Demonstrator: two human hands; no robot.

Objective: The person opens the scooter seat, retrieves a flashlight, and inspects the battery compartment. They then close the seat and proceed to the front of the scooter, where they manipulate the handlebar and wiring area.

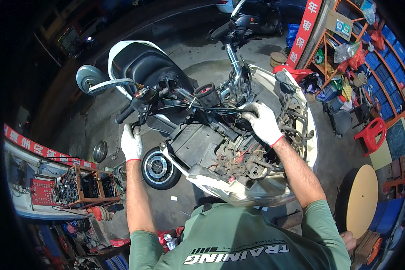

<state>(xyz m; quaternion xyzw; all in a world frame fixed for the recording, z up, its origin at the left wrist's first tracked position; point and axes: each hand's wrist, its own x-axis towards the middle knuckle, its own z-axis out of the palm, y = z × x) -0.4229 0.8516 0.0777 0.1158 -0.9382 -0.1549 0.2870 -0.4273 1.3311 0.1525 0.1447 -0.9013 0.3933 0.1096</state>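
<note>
A scooter with its front panels off stands before me, wires and hoses bare. My left hand (131,143), in a white glove with a red cuff, is closed round the end of a black brake lever (141,118), just below the handlebar grip (124,114). In a matching glove, my right hand (262,122) pinches a bundle of black cables (218,109) that runs across the bare front to the handlebar. Its fingertips are partly hidden. Near the cables sits a round black gauge housing (206,95). Tangled wiring (238,155) lies below my right hand.
A round mirror (89,80) sticks out on the handlebar's left. A loose wheel (159,168) lies beside the scooter. Shelves with blue bins (384,74), a red plastic stool (372,136) and a round tan board (362,200) stand right. A wooden rack of parts (92,184) stands left.
</note>
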